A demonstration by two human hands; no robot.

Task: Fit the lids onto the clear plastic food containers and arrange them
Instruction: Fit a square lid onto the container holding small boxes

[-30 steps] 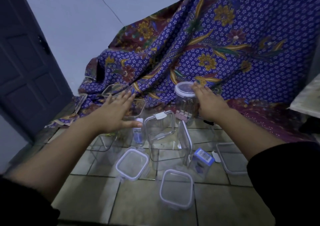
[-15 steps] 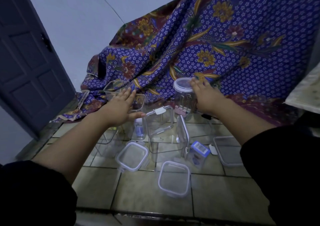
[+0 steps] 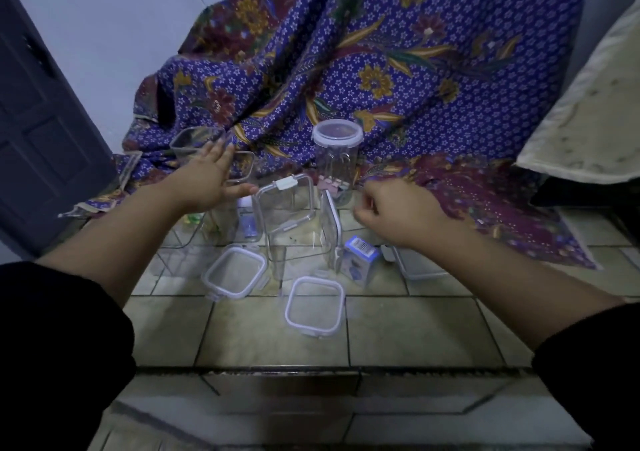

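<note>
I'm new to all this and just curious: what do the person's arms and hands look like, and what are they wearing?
Two bare hands, the left hand and the right hand, without gloves. Both forearms are uncovered. A black left sleeve and a black right sleeve, plain as far as shows, end up near the elbows. No cables show.
</note>
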